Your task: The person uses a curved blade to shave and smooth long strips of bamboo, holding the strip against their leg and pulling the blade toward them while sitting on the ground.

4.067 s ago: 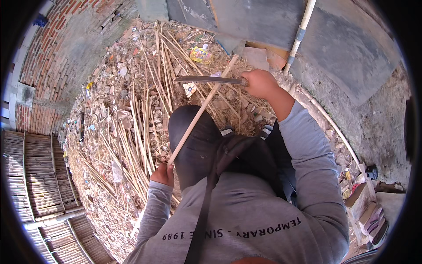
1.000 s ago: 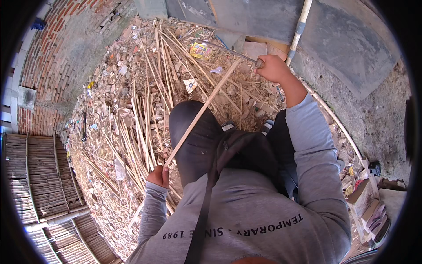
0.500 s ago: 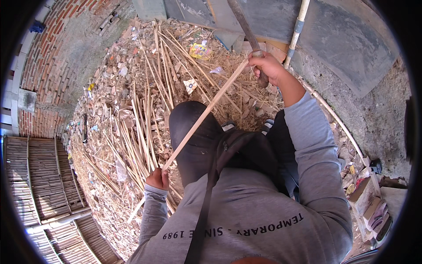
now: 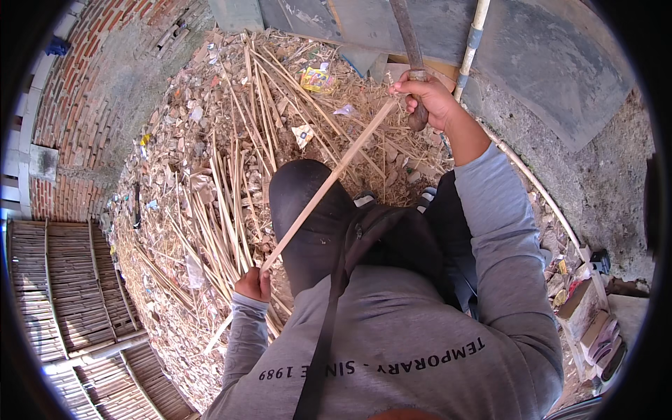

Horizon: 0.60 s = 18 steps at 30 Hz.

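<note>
A long pale bamboo strip (image 4: 329, 181) runs slantwise across my raised left knee. My left hand (image 4: 253, 285) is closed round its near end, thumb along the strip. At the far end my right hand (image 4: 435, 102) is wrapped round the wooden handle (image 4: 418, 120) of a long machete. Its dark blade (image 4: 407, 35) points away from me, nearly upright in the picture. The right fingertips are beside the strip's far end; I cannot tell whether they touch it. Frayed, light fibres show at that end.
Long bamboo strips (image 4: 227, 203) lie heaped at my left on ground strewn with shavings and rubble. Ahead are a yellow wrapper (image 4: 318, 80) and dark panels (image 4: 448, 31) with a white pipe (image 4: 473, 49). A brick wall (image 4: 77, 91) and bamboo slat panels (image 4: 73, 280) border the left.
My right hand has shifted slightly right, and the machete blade has swung rightward, closer to upright. The strip and my left hand have barely moved.
</note>
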{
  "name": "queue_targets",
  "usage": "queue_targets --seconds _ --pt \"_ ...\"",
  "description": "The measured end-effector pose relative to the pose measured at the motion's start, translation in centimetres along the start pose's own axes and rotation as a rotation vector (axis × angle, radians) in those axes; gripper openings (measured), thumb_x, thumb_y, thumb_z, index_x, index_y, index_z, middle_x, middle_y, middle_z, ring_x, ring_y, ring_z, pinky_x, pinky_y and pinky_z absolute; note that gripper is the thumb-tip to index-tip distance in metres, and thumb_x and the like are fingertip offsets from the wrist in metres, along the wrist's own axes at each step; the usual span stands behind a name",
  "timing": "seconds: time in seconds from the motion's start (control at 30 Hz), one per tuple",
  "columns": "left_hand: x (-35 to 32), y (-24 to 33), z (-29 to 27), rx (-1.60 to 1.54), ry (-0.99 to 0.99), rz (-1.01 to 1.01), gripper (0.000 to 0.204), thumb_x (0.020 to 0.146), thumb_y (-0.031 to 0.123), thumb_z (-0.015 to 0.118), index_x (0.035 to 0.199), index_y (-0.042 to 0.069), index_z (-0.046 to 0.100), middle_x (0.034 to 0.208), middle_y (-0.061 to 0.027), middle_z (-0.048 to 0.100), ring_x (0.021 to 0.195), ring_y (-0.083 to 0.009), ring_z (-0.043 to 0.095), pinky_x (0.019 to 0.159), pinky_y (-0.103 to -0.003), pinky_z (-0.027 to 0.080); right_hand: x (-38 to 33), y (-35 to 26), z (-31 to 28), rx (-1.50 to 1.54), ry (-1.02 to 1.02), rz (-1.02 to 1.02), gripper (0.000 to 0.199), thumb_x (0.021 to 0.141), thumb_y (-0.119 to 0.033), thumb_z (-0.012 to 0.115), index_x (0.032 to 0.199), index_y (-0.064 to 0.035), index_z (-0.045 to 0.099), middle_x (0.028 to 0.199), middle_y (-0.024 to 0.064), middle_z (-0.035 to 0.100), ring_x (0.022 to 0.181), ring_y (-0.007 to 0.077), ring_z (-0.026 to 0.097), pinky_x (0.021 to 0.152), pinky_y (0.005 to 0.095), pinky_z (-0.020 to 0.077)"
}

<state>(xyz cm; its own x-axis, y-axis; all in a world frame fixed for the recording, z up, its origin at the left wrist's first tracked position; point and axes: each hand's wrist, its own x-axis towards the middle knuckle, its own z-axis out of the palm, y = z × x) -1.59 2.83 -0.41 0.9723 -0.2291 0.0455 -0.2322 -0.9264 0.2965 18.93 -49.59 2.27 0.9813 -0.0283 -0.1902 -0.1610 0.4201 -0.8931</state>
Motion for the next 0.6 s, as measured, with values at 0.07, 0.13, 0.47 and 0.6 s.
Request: queue_targets --seconds 0.07,0.13,0.47,0.6 --pt "0.02 0.13 -0.09 -0.017 0.003 0.0 0.026 0.092 0.027 0.054 0.078 0.006 0.051 0.055 -0.0165 0.053 0.051 -0.0387 0.057 0.047 -0.047 0.044 0.12 0.03 -0.14 -0.009 0.016 -0.013 0.013 0.083 -0.01 0.069 0.088 -0.0113 0.057 0.088 0.0073 0.069 0.05 0.0047 0.047 0.05 0.0221 0.0411" --pt "-0.1 -0.02 -0.04 -0.016 0.01 -0.003 0.026 0.092 0.027 0.054 0.078 0.006 0.051 0.055 -0.0168 0.053 0.051 -0.039 0.056 0.048 -0.047 0.044 0.17 -0.03 -0.21 -0.029 0.029 -0.025 0.014 0.083 -0.009 0.069 0.088 -0.0113 0.057 0.086 0.0061 0.068 0.05 0.0048 0.047 0.05 0.0223 0.0415" --pt "-0.55 -0.21 0.21 -0.018 -0.002 -0.041 0.029 0.093 0.03 0.053 0.079 0.005 0.053 0.057 -0.0181 0.054 0.053 -0.0401 0.057 0.049 -0.046 0.044 0.23 -0.25 -0.79 0.035 0.048 -0.055 0.02 0.081 -0.011 0.072 0.093 -0.0088 0.057 0.082 0.0037 0.065 0.053 0.0059 0.049 0.05 0.0236 0.0416" --pt "-0.69 -0.44 0.27 -0.015 -0.004 -0.035 0.03 0.094 0.031 0.052 0.079 0.005 0.053 0.057 -0.0183 0.054 0.054 -0.0401 0.058 0.049 -0.046 0.044 0.47 -0.2 -0.93 0.012 0.059 -0.071 0.019 0.081 -0.011 0.071 0.093 -0.0084 0.057 0.082 0.0031 0.065 0.054 0.006 0.049 0.051 0.0238 0.0414"
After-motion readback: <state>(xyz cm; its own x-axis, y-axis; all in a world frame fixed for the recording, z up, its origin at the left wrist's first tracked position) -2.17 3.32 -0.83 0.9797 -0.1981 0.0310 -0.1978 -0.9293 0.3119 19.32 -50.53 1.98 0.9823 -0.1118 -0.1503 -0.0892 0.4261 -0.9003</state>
